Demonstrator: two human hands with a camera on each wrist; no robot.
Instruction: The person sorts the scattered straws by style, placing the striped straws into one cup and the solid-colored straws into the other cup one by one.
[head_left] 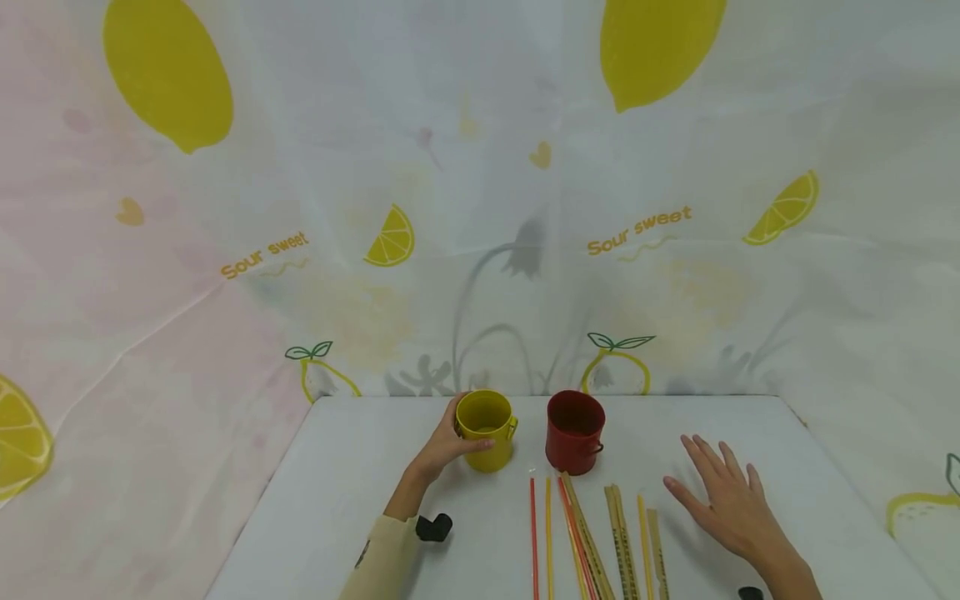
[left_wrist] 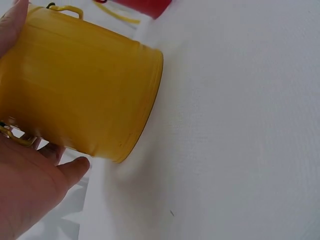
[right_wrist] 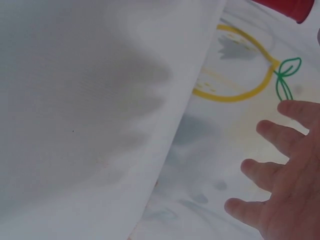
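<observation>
1. the left hand (head_left: 442, 446) grips the round yellow bucket (head_left: 491, 458), which looks like painted metal, near its rim: the thumb lies across the near side and the fingers go round the left. a hold on the body rather than on the small yellow loops at the sides probably steadies it better and leaves the mouth uncovered.

2. that bucket is near the back of the white desk (head_left: 315, 500), left of the other bucket, mouth up. whether its base touches the surface, i cannot tell.

3. the round dark-red bucket (head_left: 572, 450), with a wire handle at its right, stands just beside it, apart from both hands; the gap likely leaves room for fingers between the two.

4. the right hand (head_left: 727, 500) holds nothing. its fingers are spread, and its shadow suggests it hovers above the surface, perhaps to stay out of the way.

5. thin red sticks (head_left: 534, 533), thin yellow sticks (head_left: 549, 533) and printed tan paper strips (head_left: 622, 542) lie in front of the buckets, between the hands. they run lengthwise toward the person, some overlapping, which seems to keep them within easy reach.
</observation>
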